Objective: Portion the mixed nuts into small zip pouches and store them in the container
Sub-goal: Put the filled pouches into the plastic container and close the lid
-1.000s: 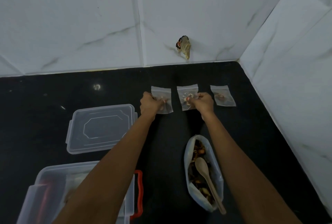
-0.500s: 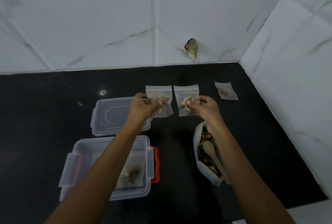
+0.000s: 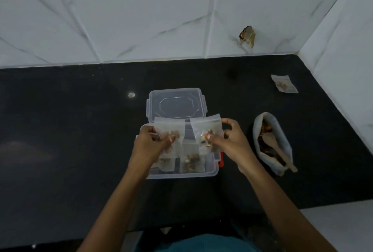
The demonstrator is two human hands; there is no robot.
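Note:
My left hand (image 3: 150, 145) pinches a small clear zip pouch of nuts (image 3: 168, 126). My right hand (image 3: 228, 142) pinches a second filled pouch (image 3: 205, 125). Both pouches hang just above the open clear plastic container (image 3: 211, 171) with a red clip, and more filled pouches (image 3: 190, 161) lie inside it. A third filled pouch (image 3: 284, 83) lies on the black counter at the far right. The open bag of mixed nuts (image 3: 282, 142) lies to the right of my right hand, with a wooden spoon (image 3: 277, 148) in it.
The container's clear lid (image 3: 175, 104) lies flat just behind the container. White marble-look tiled walls (image 3: 141, 19) close off the back and right side. A small scrap of wrapper (image 3: 247, 35) sticks to the back wall. The black counter (image 3: 70, 130) ends near my body.
Both hands lifted their pouches off the counter and carried them back and left, from the row near the wall to above the open container. The third pouch stayed put.

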